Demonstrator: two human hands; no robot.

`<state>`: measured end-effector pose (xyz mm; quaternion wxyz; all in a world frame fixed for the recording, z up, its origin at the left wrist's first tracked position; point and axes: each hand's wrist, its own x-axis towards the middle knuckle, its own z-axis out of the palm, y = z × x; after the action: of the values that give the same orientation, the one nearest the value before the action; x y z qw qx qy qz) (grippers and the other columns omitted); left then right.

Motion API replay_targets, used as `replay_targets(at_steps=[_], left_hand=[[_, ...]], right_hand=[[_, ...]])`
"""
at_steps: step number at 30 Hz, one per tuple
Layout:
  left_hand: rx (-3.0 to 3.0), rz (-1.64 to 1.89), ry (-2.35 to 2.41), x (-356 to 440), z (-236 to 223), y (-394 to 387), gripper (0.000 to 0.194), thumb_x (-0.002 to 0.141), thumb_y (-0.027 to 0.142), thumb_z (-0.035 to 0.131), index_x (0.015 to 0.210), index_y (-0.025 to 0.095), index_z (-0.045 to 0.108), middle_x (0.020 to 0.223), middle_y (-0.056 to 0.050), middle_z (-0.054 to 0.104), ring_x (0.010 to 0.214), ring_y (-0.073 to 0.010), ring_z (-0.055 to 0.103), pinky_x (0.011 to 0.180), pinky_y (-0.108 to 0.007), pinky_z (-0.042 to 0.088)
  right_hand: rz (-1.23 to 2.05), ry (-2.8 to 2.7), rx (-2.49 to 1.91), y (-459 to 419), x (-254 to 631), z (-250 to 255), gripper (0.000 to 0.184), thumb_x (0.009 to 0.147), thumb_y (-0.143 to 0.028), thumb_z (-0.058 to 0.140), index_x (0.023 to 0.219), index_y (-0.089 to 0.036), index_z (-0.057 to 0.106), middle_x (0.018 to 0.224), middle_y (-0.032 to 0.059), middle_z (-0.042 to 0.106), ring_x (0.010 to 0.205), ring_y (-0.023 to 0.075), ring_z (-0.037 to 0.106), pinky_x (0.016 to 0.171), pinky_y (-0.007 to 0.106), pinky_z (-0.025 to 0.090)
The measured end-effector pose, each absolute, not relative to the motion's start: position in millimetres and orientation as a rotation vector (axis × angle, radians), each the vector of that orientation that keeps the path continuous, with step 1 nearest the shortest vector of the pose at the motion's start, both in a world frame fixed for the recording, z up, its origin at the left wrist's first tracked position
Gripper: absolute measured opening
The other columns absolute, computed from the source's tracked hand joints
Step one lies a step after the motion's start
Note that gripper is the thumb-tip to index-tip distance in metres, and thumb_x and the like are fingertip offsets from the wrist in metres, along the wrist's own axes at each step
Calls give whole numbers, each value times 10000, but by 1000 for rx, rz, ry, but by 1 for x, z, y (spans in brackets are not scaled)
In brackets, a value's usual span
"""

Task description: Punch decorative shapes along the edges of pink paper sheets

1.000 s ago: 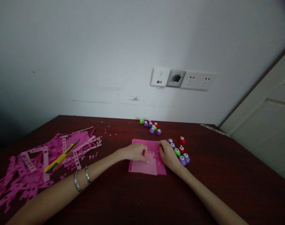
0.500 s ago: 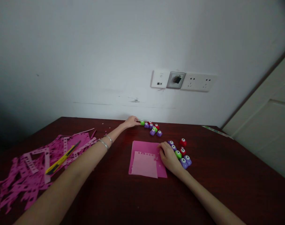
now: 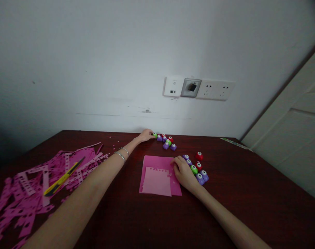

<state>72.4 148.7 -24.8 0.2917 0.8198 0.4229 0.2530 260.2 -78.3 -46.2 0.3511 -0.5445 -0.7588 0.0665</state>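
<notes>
At the far edge of the table, my left hand has its fingers closed at a green paper punch, the leftmost of a back cluster with purple punches and red punches. My right hand rests with curled fingers at the upper right of a dark pink sheet. Its fingertips are partly hidden, so what they hold I cannot make out. A lighter pink sheet with a row of small punched holes lies on the dark one. Tiny pink cut-outs are scattered beside it.
Right of my right hand stand more punches: purple, green and red. Punched pink strips are heaped at the left, with a yellow utility knife on top. A ruler-like strip lies at the back right, near wall sockets.
The view has shifted slightly, moving everything a little to the left. My left hand has come closer around the green punch. My right hand stays at the sheet's right side.
</notes>
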Motion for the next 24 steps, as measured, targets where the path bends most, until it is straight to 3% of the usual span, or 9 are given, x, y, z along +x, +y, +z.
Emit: replay_targets(at_steps=[8, 15, 24], left_hand=[[2207, 835, 1118, 55, 16, 118, 421, 586, 452, 686, 797, 91, 637, 665, 0, 578, 613, -108, 475, 568, -221, 339], [2246, 581, 868, 38, 69, 24, 352, 662, 446, 644, 804, 123, 626, 624, 8, 545, 548, -76, 425, 515, -213, 294], [2399, 456, 744, 35, 70, -38, 312, 684, 437, 635, 809, 151, 638, 737, -12, 559, 634, -94, 468, 565, -219, 336]], right_hand=[[165, -1967, -1409, -78, 260, -45, 218, 733, -5, 382, 737, -182, 509, 803, 57, 524, 780, 191, 492, 728, 319, 415], [161, -1975, -1398, -78, 260, -46, 233, 748, -7, 364, 756, -176, 525, 796, 58, 524, 781, 191, 490, 736, 315, 413], [138, -1974, -1401, -81, 259, -43, 209, 774, -36, 371, 751, -178, 523, 795, 56, 528, 776, 191, 504, 730, 316, 415]])
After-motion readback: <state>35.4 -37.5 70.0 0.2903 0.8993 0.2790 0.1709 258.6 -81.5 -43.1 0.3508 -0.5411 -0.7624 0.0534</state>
